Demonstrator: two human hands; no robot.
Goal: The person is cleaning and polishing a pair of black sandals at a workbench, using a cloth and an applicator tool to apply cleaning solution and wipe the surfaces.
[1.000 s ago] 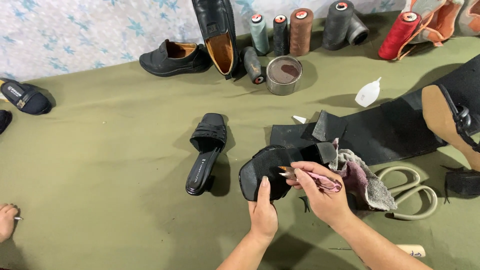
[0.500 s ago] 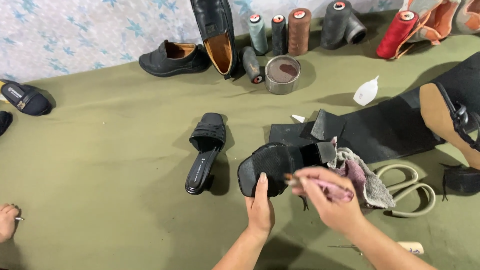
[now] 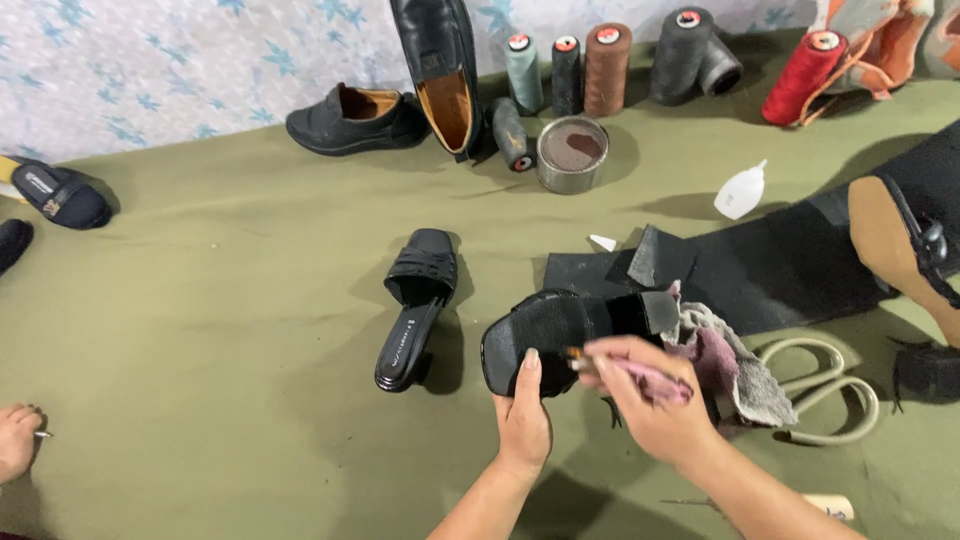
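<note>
1. My left hand (image 3: 524, 420) steadies the upturned black sandal (image 3: 560, 330), thumb against its sole; that sandal lies just left of the grey rag (image 3: 735, 365)
2. My right hand (image 3: 650, 405) has its grip closed on a pink-handled brush (image 3: 625, 370), tip touching the sole
3. Open green cloth (image 3: 220, 330) lies to the left, past the other sandal (image 3: 412, 310)
4. To the right it is crowded: scissors (image 3: 825, 395), black sheet (image 3: 780, 270)
5. The brush tip is too small to make out; another person's hand (image 3: 18, 440) is cut off at the left edge
</note>
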